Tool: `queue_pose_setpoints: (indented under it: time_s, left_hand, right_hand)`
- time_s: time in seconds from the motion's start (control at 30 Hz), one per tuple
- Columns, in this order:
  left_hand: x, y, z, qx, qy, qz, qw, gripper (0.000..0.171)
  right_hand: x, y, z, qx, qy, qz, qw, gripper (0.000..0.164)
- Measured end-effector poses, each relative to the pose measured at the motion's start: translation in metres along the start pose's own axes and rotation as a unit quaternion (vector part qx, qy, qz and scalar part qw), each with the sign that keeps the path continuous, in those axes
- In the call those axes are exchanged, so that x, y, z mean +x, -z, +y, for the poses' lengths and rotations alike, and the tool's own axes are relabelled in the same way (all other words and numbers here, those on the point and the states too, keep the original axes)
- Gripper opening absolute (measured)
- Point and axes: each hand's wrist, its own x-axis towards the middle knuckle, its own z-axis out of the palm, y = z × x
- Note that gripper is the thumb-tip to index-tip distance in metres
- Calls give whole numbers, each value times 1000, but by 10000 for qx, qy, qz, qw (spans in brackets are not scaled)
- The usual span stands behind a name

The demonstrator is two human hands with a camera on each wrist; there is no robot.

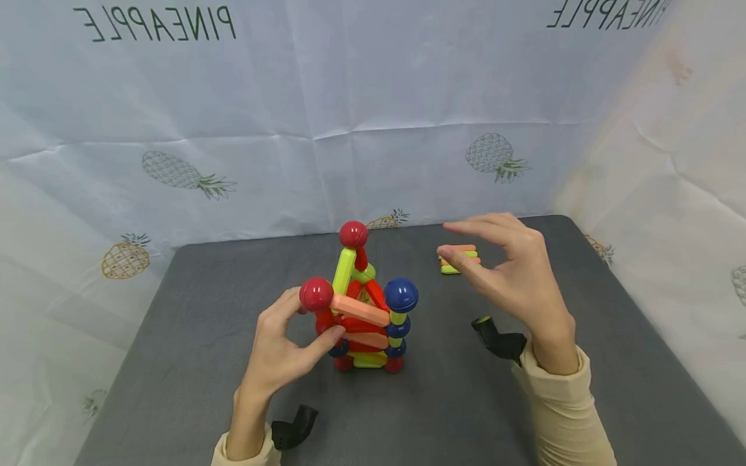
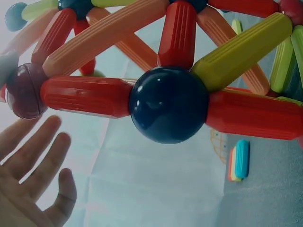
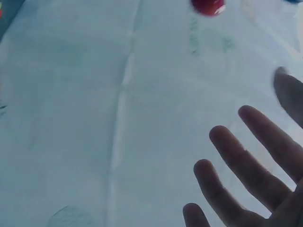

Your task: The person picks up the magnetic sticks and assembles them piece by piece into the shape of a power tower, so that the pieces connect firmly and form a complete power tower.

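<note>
A tower of magnetic sticks and balls [image 1: 361, 317] stands on the dark table. It has red, orange and yellow-green sticks joined by red, blue and green balls. My left hand [image 1: 285, 353] holds its left corner between thumb and fingers, around the upper red ball [image 1: 316, 294]. In the left wrist view, a blue ball [image 2: 169, 105] joins red sticks in the foreground, and the left fingers [image 2: 35, 165] spread beside the dark red ball [image 2: 26, 91]. My right hand [image 1: 513, 272] hovers right of the tower, fingers apart and holding nothing.
A small pile of orange and yellow-green sticks [image 1: 469, 259] lies at the back right, partly behind my right thumb. Black wrist-worn devices [image 1: 498, 340] jut out by both sleeves. White pineapple-print cloth [image 1: 350, 97] hangs around the grey tabletop [image 1: 221, 304].
</note>
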Motion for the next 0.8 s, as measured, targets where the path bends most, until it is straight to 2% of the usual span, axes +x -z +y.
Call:
queue_pose_setpoints:
  time_s: [0.1,0.17,0.23,0.33,0.4,0.47,0.6,0.8]
  left_hand:
    - [0,0,0,-136,148,-426,9989,55]
    - [0,-1,0,-275,213,-703,9969,55]
    - [0,-3,0,-403,299,-904,9946,54]
    - [0,-8,-4,-582,371,-976,9928,49]
    - [-1,-11,-8,-832,360,-948,9914,46]
    - [-2,-16,-14,-1170,345,-939,9881,40]
    - [-6,-26,-28,-2002,232,-930,9751,25]
    - [-8,-38,-43,-2891,-16,-953,9525,17]
  right_hand:
    - [-1,-2,31,-345,-551,-532,9965,28]
    - [-3,-9,58,-638,-943,-1126,9871,27]
    - [-7,-20,87,-973,-1338,-1814,9694,30]
    - [-17,-37,125,-1369,-1814,-2729,9348,35]
    - [-23,-46,142,-1580,-2016,-3165,9134,38]
    - [-28,-52,152,-1704,-2180,-3432,8976,41]
    - [-35,-58,162,-1880,-2251,-3479,8905,45]
    - [-38,-64,167,-2058,-2179,-3335,8938,48]
